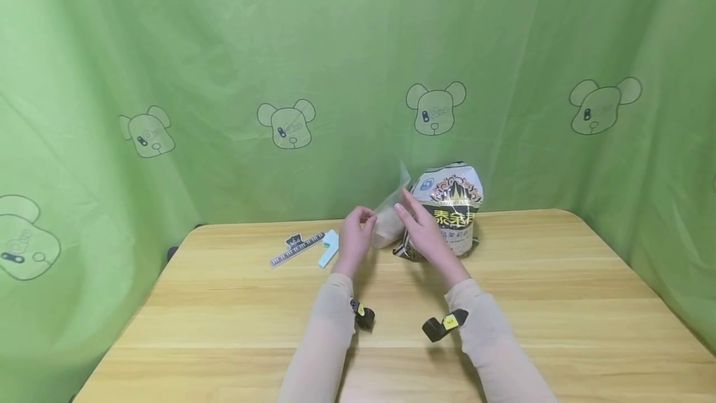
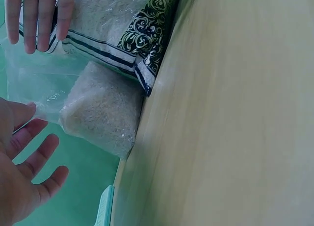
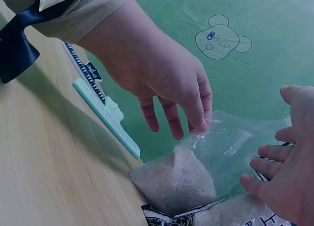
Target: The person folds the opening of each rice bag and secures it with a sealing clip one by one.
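Observation:
A clear plastic bag [image 2: 102, 111] with whitish rice-like grains at its bottom stands on the table, its upper part loose and see-through. My left hand [image 1: 353, 240] pinches one edge of that bag between thumb and index finger, the other fingers spread apart. On the bag's other side is my right hand [image 1: 426, 232], its fingers straight and close to the bag's upper part; whether they touch it I cannot tell. Right behind that hand stands a large printed rice bag [image 1: 457, 194], partly covered by it, leaning against the small bag.
Left of my left hand lie a light blue sealing clip [image 3: 110, 120] and a piano-key patterned clip [image 1: 296, 249]. The wooden table [image 1: 235, 328] ends at a green curtain [image 1: 347, 36] printed with bear heads.

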A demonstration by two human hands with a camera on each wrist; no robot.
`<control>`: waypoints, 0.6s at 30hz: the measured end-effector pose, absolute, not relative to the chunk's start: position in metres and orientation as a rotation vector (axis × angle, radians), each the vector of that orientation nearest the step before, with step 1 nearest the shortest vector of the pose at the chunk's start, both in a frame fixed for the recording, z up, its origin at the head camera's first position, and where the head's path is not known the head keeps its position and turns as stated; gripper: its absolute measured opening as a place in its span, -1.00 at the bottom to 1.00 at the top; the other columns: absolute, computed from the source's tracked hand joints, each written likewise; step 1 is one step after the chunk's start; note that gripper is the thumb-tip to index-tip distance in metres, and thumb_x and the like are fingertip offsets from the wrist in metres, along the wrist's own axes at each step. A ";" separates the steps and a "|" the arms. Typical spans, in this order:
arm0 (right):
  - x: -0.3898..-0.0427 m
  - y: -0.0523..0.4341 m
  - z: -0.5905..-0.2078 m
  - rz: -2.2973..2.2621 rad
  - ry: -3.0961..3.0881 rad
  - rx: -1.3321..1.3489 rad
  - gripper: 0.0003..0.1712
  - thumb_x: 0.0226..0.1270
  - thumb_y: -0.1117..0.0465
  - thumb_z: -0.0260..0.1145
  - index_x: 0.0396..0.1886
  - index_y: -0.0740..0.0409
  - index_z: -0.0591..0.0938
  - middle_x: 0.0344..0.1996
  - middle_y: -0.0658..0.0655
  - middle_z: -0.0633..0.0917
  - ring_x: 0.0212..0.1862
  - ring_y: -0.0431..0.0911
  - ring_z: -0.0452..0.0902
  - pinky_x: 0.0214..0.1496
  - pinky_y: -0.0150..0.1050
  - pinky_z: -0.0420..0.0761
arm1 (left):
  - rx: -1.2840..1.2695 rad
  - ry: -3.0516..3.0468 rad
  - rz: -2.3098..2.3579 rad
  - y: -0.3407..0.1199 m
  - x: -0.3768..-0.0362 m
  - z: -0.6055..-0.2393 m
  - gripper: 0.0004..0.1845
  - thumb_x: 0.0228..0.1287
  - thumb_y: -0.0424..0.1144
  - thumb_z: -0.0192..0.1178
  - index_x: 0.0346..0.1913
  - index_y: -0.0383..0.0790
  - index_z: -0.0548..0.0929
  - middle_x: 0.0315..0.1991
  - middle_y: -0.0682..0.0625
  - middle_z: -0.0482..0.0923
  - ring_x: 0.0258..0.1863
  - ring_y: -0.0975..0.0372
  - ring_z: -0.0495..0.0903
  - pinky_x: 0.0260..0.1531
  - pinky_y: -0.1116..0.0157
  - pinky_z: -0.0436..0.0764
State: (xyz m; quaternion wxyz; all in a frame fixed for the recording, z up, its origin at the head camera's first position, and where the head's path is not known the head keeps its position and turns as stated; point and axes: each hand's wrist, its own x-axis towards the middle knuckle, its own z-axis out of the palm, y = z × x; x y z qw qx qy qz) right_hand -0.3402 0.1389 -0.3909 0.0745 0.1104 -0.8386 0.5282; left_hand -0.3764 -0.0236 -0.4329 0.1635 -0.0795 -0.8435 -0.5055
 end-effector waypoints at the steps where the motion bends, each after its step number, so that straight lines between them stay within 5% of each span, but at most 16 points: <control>1: -0.340 0.139 -0.391 1.584 -2.516 0.333 -0.22 0.49 -0.25 -0.07 0.56 -0.09 0.01 0.54 0.13 0.13 0.53 0.14 0.07 0.55 0.12 0.09 | -0.226 -2.404 -1.449 -0.024 -0.376 -0.433 -0.86 0.37 -0.23 0.16 -0.09 -0.15 0.61 -0.09 -0.04 0.69 -0.03 0.13 0.63 0.04 0.17 0.63; 18: -0.339 0.137 -0.390 1.574 -2.576 0.365 -0.17 0.51 -0.22 -0.07 0.57 -0.01 -0.10 0.56 0.12 0.01 0.54 0.16 0.01 0.56 0.11 0.06 | -0.265 -2.365 -1.674 -0.044 -0.382 -0.434 -0.86 0.37 -0.25 0.15 -0.10 -0.19 0.61 -0.05 -0.09 0.68 0.04 0.07 0.64 0.12 0.15 0.62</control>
